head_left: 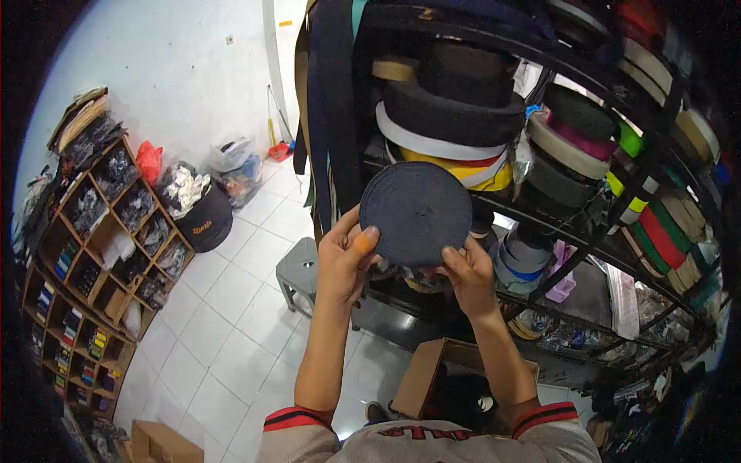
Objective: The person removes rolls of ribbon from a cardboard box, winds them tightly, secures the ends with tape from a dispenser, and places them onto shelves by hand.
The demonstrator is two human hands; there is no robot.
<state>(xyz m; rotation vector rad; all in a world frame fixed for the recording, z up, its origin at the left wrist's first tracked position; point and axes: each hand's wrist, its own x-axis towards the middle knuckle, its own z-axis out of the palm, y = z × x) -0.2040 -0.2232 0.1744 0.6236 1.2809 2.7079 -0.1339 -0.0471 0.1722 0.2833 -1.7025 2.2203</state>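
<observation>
Between my two hands is a round, dark navy roll of webbing [421, 212], its flat coiled side facing me. My left hand [347, 251] grips its lower left edge, with the thumb pressed on the face. At the lower right edge, my right hand [469, 270] pinches it with the thumb in front. The fingers behind the roll are mostly hidden. Just beyond it on the rack stand stacked rolls, among them a wide black roll [451, 116], a white roll [440, 148] and a yellow roll [490, 181].
A black metal rack [556, 220] full of rolls fills the right side. Below my right arm is an open cardboard box [417, 378]. A grey stool [297, 266] stands on the tiled floor [224, 309]. Wooden pigeonhole shelves [93, 247] and a black bin [204, 220] are at left.
</observation>
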